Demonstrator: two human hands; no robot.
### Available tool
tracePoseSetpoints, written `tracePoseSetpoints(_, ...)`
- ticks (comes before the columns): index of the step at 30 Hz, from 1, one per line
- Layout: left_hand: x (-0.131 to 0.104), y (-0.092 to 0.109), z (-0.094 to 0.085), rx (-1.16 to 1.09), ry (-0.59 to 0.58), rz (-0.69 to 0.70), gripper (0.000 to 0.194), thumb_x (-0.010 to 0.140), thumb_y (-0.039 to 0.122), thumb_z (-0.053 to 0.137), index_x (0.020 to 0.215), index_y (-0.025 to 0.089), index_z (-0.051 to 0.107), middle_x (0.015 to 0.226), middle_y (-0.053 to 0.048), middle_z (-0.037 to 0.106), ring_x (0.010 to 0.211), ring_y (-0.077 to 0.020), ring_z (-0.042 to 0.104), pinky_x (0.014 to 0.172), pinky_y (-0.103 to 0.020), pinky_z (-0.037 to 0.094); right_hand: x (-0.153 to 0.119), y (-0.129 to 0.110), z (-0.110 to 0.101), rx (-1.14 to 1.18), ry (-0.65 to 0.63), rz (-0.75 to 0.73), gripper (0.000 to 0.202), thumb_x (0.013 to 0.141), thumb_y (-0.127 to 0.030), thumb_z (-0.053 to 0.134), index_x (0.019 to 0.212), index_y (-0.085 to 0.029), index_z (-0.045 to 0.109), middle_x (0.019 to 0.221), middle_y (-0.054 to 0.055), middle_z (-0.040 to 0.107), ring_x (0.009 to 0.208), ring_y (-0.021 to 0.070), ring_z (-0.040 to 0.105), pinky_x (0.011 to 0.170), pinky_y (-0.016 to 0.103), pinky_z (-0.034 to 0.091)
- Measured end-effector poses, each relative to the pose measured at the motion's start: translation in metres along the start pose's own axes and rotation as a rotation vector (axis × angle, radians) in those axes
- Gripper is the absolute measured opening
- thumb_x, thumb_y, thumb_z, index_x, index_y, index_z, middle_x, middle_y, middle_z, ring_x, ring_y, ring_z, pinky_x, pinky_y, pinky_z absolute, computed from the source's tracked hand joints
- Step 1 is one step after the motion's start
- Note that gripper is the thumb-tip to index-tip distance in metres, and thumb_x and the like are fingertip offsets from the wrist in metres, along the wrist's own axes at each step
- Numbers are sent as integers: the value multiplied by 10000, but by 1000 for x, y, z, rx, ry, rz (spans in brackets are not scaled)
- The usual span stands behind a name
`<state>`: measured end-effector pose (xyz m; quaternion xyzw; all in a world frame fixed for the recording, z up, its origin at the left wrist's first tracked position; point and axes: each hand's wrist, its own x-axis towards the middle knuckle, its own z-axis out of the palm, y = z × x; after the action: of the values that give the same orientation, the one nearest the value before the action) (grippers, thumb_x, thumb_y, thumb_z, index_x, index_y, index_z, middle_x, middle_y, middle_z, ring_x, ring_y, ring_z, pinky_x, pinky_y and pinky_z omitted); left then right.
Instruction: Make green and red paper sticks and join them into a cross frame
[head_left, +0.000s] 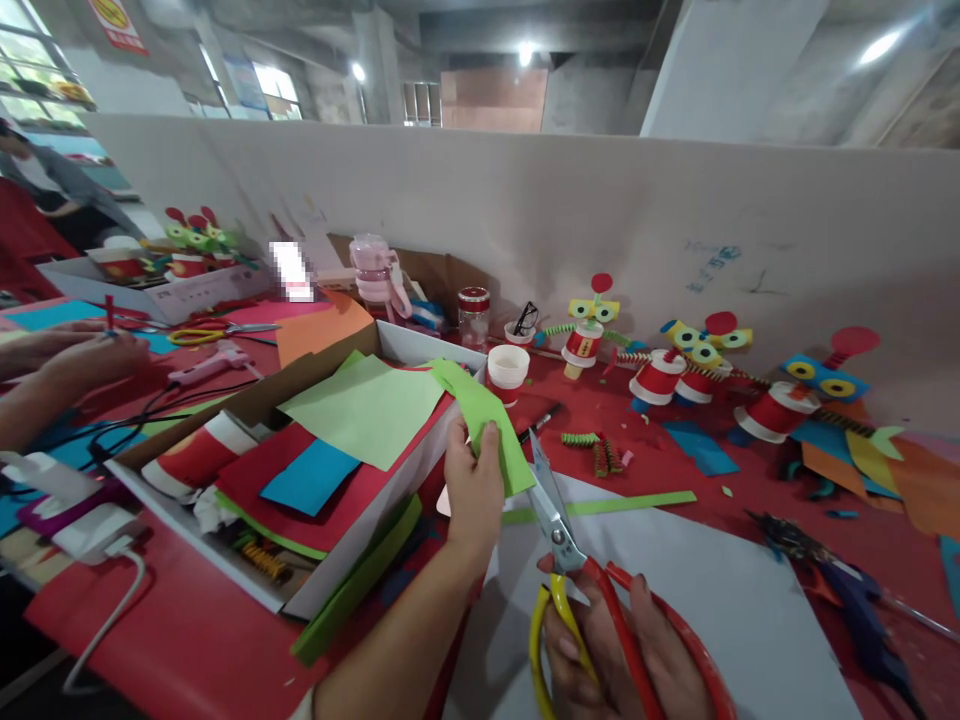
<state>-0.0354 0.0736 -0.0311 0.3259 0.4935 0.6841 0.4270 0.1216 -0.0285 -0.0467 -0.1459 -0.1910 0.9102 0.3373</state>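
Note:
Between the thumb and fingers of my left hand (pixel 476 480) is a strip of bright green paper (pixel 491 425), held upright beside the box. My right hand (pixel 600 640) grips a pair of scissors (pixel 559 535) with one red and one yellow handle. The blades point up and lie at the lower right edge of the green paper; whether they bite into it I cannot tell. Below them, a narrow green paper strip (pixel 634 503) rests across a large white sheet (pixel 675 590).
Left of my arm stands a white box (pixel 360 500) with coloured paper and paper cups. Several paper-cup robot figures (pixel 583 345) line the partition. A glue gun (pixel 847 600) lies at right. A co-worker's hands (pixel 97 350) are at far left, near other scissors (pixel 217 330).

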Motion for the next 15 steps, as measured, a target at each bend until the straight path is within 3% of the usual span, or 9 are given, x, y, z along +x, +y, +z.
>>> tracePoseSetpoints(3,-11,-2,5,1,14,-1,223,851,375,579,1021,235,540,828,19,622,688,-123,571,644,-216,467,0,-3,1,-10,2,-23,608,798,-693,536,1190,-229,558,797,8,524,564,55,401,402,134,222)
tracePoseSetpoints(7,-16,2,7,-182,22,-58,234,819,345,617,1021,249,545,854,32,641,688,-110,589,645,-210,474,-1,-4,0,-9,-35,-31,606,796,-703,527,1178,-233,558,810,6,531,557,51,400,404,137,228)
tracePoseSetpoints(11,-12,11,4,-338,40,-175,296,721,278,696,983,236,565,839,31,673,667,-115,623,649,-229,491,0,-2,-2,-4,-27,-20,612,785,-714,532,1166,-236,555,809,2,535,554,49,397,402,136,220)
tracePoseSetpoints(15,-5,18,3,-357,30,-348,368,610,247,768,933,195,600,742,2,688,610,-142,638,597,-251,497,1,2,-4,-41,2,-10,600,804,-702,520,1178,-233,537,770,-7,528,526,52,386,389,147,207)
